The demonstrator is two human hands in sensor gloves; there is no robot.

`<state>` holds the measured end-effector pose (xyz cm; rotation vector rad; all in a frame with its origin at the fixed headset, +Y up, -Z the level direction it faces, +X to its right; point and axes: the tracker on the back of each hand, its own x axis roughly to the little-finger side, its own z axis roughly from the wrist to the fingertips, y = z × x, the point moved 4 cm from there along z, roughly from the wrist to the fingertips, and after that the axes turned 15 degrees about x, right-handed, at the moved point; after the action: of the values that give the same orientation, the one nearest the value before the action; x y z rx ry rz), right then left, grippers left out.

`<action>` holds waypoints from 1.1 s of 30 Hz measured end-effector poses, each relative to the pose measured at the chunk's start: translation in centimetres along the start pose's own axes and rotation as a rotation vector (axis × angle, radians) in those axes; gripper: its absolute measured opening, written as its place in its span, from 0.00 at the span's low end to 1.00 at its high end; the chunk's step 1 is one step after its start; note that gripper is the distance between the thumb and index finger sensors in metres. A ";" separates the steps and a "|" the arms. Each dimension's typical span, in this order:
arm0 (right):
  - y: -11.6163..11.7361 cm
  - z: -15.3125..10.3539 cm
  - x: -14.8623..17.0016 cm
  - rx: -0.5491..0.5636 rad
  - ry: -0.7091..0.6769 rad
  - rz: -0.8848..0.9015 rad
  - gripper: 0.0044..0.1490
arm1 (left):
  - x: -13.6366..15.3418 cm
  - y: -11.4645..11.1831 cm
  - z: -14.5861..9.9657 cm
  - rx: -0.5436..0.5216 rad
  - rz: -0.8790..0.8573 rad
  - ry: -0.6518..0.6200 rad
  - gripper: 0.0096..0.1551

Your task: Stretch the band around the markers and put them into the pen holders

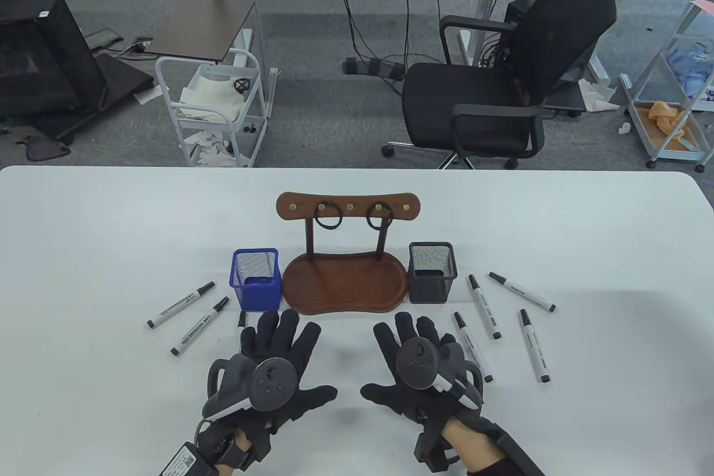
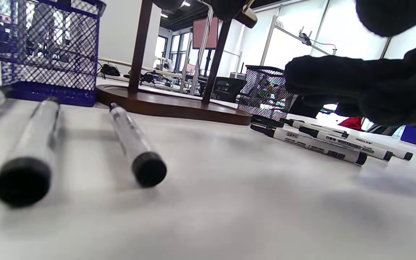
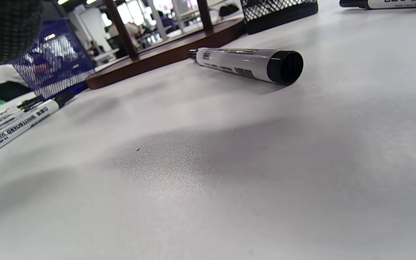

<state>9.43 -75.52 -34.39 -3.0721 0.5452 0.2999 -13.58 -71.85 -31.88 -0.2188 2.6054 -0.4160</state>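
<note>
Table view: both hands are lying flat and empty on the worktop (image 1: 111, 219).
Left hand (image 1: 273, 370) and right hand (image 1: 424, 370) are spreading straight fingers; seven markers are showing, perhaps more hidden; two pen holders, blue (image 1: 256, 279) and black (image 1: 432, 272).

Black office chair (image 1: 502, 68) behind table; white cart (image 1: 215, 107) left.

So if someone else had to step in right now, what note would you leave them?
Left hand and right hand: both flat on the white table, fingers spread, holding nothing.
Black elastic bands: on the pegs of the brown wooden stand.
White markers with black caps: two clear at left, a third partly under the left hand; four at right.
Blue mesh pen holder and black mesh pen holder: no markers visible inside.
Done: nothing.
Left: band the markers, load the holders.
</note>
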 end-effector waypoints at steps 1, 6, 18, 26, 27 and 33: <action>0.0 0.0 0.0 -0.001 0.001 0.001 0.65 | -0.2 0.6 0.1 -0.002 0.000 -0.004 0.65; -0.2 0.0 0.1 0.007 0.002 0.005 0.65 | -0.5 3.2 0.9 -0.015 -0.039 -0.012 0.64; -0.5 0.2 0.7 0.009 0.017 0.028 0.64 | 1.6 9.1 4.0 -0.099 -0.302 0.063 0.61; -1.0 0.0 0.9 0.035 0.014 0.028 0.63 | 4.3 10.2 6.9 -0.140 -0.663 0.142 0.55; -1.0 0.0 0.9 0.036 0.014 0.030 0.64 | 4.5 10.2 7.3 -0.139 -0.724 0.147 0.55; -1.1 -0.1 0.8 0.034 0.006 0.032 0.64 | 6.1 10.0 9.1 -0.184 -0.916 0.195 0.51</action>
<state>10.52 -74.79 -34.51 -3.0350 0.5935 0.2788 -15.19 -66.15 -45.50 -1.5163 2.5795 -0.5054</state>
